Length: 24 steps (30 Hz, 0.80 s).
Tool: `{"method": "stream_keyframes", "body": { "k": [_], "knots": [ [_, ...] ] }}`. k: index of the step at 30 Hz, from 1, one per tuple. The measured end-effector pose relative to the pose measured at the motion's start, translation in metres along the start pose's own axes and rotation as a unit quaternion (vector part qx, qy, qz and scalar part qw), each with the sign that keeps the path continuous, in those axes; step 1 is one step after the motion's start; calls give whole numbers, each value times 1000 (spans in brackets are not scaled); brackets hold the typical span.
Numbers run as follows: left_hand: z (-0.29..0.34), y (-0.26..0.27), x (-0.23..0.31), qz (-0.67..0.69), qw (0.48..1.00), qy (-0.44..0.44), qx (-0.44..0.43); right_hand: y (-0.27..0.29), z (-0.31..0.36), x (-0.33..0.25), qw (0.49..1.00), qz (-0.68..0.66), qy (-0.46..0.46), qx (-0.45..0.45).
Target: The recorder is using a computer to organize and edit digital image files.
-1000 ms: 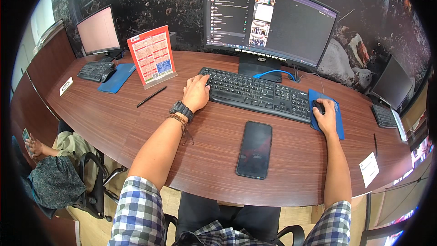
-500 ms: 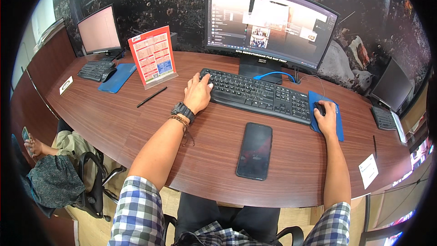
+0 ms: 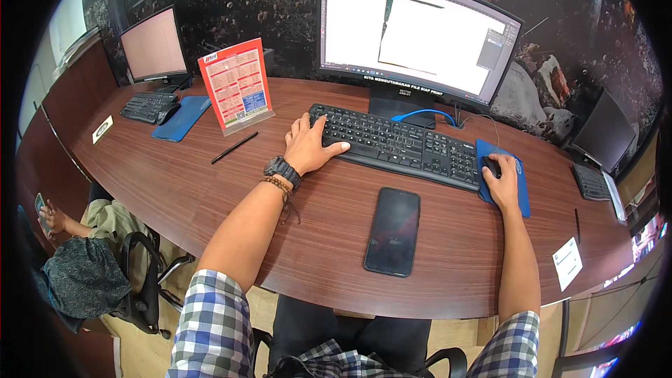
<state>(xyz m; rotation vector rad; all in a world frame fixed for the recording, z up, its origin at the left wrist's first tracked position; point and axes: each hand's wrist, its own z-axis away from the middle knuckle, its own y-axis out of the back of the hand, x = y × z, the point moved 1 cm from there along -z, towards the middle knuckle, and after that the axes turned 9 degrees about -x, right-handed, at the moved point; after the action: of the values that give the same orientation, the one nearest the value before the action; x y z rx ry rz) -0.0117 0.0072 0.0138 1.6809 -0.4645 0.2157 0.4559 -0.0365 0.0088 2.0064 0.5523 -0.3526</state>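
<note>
My left hand [image 3: 306, 145] rests on the left end of the black keyboard [image 3: 402, 143], fingers spread over the keys and the thumb stretched out to the right along its near edge. A watch and beaded bracelets circle that wrist. My right hand [image 3: 503, 183] is curled over a black computer mouse [image 3: 492, 166] on a blue mouse pad [image 3: 519, 192]. Behind the keyboard a curved monitor [image 3: 420, 31] shows a mostly white page with dark edges. A dark-screened smartphone [image 3: 393, 232] lies on the desk between my forearms.
A red-and-white sign in a clear stand [image 3: 238, 86] and a black pen [image 3: 234, 148] are left of the keyboard. Further left stand another monitor [image 3: 152, 45] and keyboard [image 3: 143, 106]. A white card [image 3: 567, 264] lies at right. A person [image 3: 87, 273] sits at lower left holding a phone.
The monitor picture has switched from a dark, chat-like window to a mostly white page. My left thumb has swung out to the right; my right hand stays on the mouse.
</note>
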Motion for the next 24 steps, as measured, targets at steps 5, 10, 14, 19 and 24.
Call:
{"method": "stream_keyframes", "body": {
  "k": [5,10,14,19,24],
  "knots": [
    [-1,-5,10,-9,988,-55,143,6,-3,-41,975,175,121,57],
    [-3,-14,-3,-40,980,-55,184,-62,-27,-130,959,56,270,-64],
    [-2,-15,2,-36,980,-65,186,-114,-43,-170,965,58,222,-130],
    [-1,-9,8,-60,987,-45,139,-126,-53,-181,967,83,160,-178],
    [0,-7,7,-56,993,-19,100,-80,-46,-140,971,89,212,-63]
  ]
}}
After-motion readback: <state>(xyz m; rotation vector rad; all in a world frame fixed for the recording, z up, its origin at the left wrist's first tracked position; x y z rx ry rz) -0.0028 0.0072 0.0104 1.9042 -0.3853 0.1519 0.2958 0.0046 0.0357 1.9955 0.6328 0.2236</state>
